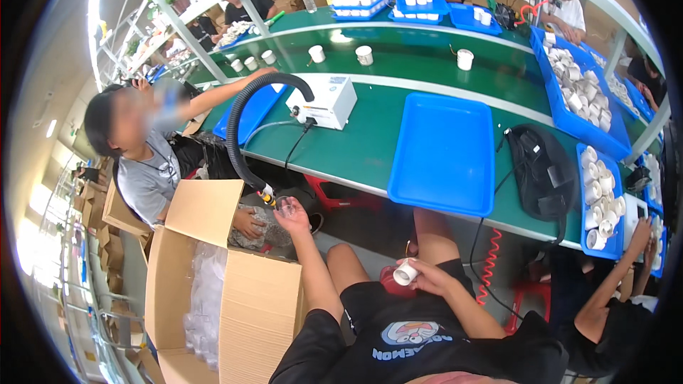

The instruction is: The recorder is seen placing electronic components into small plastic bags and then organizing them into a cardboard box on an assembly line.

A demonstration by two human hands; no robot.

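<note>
My left hand is raised beside the open cardboard box, fingers closed around a small clear plastic piece. Just left of that piece is the yellow-and-black tip of a curved black hose; whether they touch, I cannot tell. The hose rises from a white box-shaped machine on the green table. Over my lap, my right hand grips a white cup-shaped part, its open end tilted toward me. A short thin wire sticks up from the part's far side.
The cardboard box at lower left holds clear plastic pieces. On the table lie a blue tray and a black bag. White cups stand on the green belt. A co-worker reaches across at left; a red coiled hose hangs down.
</note>
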